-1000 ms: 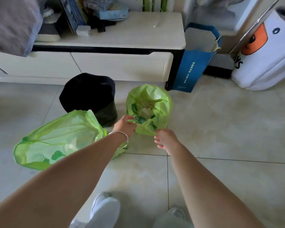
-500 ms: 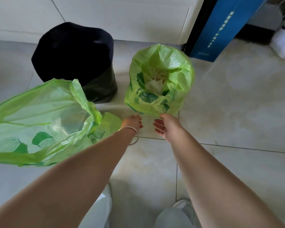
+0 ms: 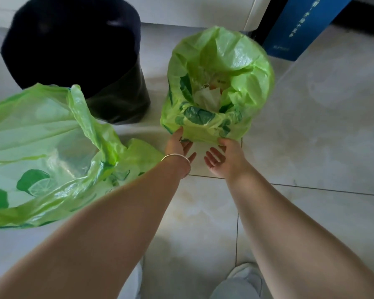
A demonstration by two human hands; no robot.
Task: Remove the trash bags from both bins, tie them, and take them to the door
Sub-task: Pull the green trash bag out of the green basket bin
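A green trash bag (image 3: 235, 61) lines the right bin, its rim folded down over the outside, with white paper trash (image 3: 209, 98) inside. My left hand (image 3: 179, 145), with a bangle at the wrist, touches the bag's lower hem with its thumb, fingers spread. My right hand (image 3: 222, 156) touches the same hem just to the right, fingers also straight. A second green bag (image 3: 41, 147), printed with limes, lies loose and open on the floor at left. Behind it stands a black bin (image 3: 73, 50) with no green bag in it.
A white cabinet (image 3: 192, 9) runs along the back. A blue paper bag (image 3: 300, 24) leans at its right end. Pale floor tiles (image 3: 322, 126) stretch to the right. My white shoes (image 3: 244, 277) are at the bottom edge.
The view has come closer and lower over the bins. Both hands have slid to the lined bin's lower bag hem and their fingers have spread.
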